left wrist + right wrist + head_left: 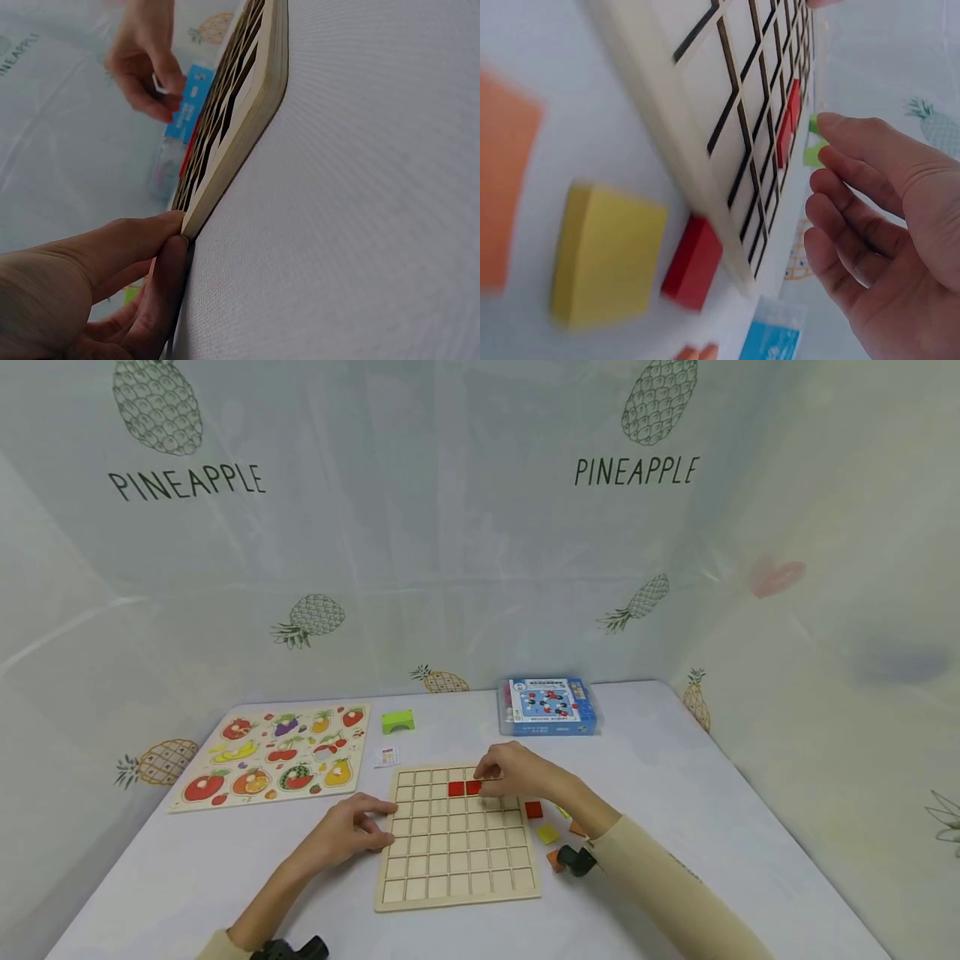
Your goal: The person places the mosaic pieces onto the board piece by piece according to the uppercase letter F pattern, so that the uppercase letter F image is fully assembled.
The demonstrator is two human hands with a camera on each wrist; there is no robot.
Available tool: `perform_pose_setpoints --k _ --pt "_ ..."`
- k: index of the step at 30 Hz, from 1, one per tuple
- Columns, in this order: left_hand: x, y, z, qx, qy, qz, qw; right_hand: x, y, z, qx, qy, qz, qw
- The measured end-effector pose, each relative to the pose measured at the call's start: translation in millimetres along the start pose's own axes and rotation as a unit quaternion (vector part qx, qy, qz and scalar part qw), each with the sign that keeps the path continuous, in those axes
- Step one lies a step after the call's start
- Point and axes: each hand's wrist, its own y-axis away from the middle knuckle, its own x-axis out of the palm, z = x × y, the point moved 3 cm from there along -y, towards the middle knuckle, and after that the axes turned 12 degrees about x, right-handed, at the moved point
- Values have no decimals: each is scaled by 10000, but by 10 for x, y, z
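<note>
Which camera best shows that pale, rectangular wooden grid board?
The head view: it shows nearly the whole board from above, the right hand hiding some cells. The left wrist view shows its edge and grid at a steep slant; the right wrist view, only part, close up.

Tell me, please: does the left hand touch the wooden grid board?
Touching: in the left wrist view, the left hand rests its fingertips against the edge of the wooden grid board, with no visible gap.
</note>
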Motion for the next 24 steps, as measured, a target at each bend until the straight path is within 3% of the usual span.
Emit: perform_pose_setpoints --k 7,15,24 --pt "-12 1 -4 126 108 -31 9999 -109 289 -128 197 -39 -19 9998" --pt "0 10 10 32 180 -43 9998 -103 606 -355 328 -4 -126 9994" --pt "18 17 23 32 149 -37 9999 -92 729 -532 484 75 -171 9987"
